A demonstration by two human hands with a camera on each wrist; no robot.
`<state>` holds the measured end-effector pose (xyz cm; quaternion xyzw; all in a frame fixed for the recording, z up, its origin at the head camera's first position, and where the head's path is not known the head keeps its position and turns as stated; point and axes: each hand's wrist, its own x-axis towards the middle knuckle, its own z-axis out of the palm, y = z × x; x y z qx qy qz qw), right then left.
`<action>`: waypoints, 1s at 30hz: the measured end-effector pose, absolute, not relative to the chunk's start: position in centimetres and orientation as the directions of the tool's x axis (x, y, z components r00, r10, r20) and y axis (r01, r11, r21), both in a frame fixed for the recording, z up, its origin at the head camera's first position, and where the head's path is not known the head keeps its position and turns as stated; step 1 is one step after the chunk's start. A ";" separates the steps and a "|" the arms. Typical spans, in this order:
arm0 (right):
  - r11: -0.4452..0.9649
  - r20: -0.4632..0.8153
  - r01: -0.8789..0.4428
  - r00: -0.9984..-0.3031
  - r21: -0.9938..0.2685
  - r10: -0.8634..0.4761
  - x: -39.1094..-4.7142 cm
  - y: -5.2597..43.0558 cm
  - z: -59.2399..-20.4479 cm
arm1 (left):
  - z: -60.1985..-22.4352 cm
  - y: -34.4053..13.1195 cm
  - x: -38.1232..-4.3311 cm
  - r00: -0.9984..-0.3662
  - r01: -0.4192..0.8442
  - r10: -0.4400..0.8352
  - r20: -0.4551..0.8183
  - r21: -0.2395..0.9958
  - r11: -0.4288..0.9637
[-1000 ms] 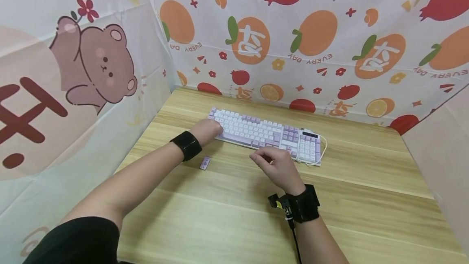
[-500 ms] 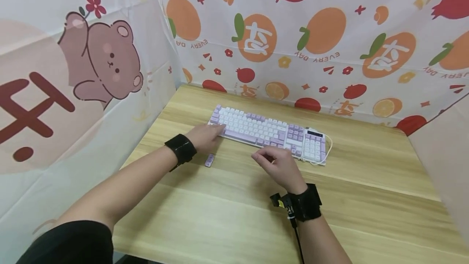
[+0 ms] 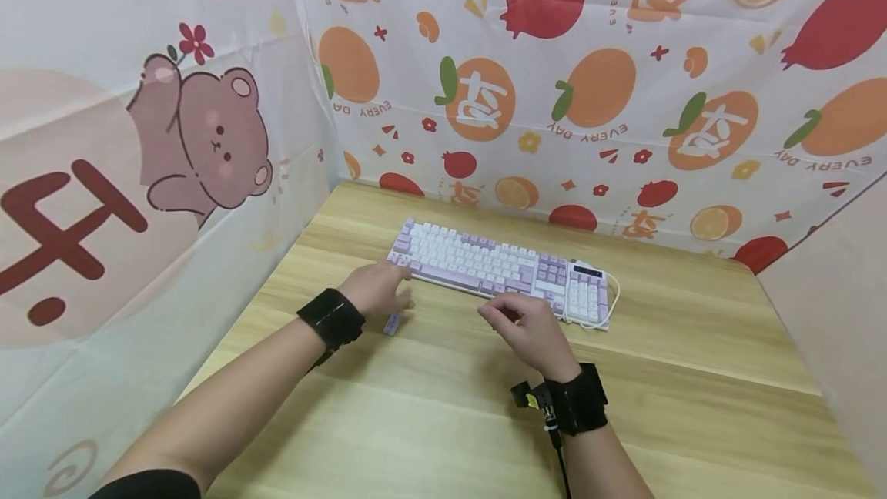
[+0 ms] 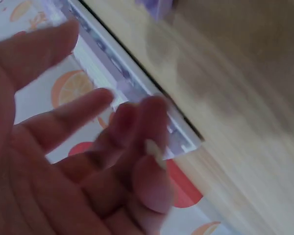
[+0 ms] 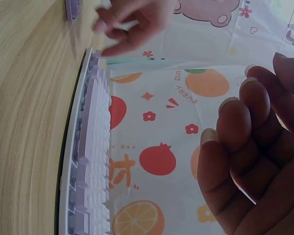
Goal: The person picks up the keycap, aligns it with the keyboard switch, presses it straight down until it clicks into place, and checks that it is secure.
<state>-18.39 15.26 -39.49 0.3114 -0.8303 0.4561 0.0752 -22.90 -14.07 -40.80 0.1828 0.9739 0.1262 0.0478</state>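
A white-and-lavender keyboard [image 3: 485, 256] lies across the far middle of the wooden table, its white cable looped over the right end. My left hand [image 3: 374, 289] hovers just off its front left corner, loosely spread and holding nothing visible; in the left wrist view its fingers [image 4: 63, 117] are blurred. Close by that hand lies a small purple rectangular piece [image 3: 392, 324], partly hidden in the head view and cut off in both wrist views. In front of the keyboard's right half, my right hand [image 3: 530, 329] stays loosely curled, with nothing seen in it.
Wood-grain table [image 3: 693, 376] extends around the keyboard. Behind it hangs a fruit-printed cloth [image 3: 416, 129], and a bear-printed cloth [image 3: 215, 145] covers the left side. A black cable [image 3: 561, 468] runs from the right wristband camera.
From over the keyboard's left end, my left hand has drawn back toward the purple piece, its fingers lifting off the keys. My right hand keeps its place. The head view has shifted slightly.
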 end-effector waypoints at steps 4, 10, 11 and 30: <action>0.395 0.403 -0.582 -0.797 -0.710 -0.450 -18.7 15.4 -39.2 | -41.1 -14.3 -22.2 -0.906 0.337 0.393 -0.159 0.294 0.894; 0.395 0.398 -0.578 -0.799 -0.714 -0.451 -18.6 15.4 -39.3 | -42.2 -14.0 -22.2 -0.847 0.422 0.504 -0.168 0.363 0.830; 0.394 0.400 -0.580 -0.798 -0.713 -0.451 -18.6 15.4 -39.4 | -42.4 -13.8 -22.1 -0.838 0.436 0.521 -0.160 0.376 0.817; 0.333 0.389 -0.545 -0.814 -0.770 -0.432 -19.1 16.1 -39.7 | -41.2 -7.3 -21.4 -0.799 0.246 0.574 0.179 0.969 0.040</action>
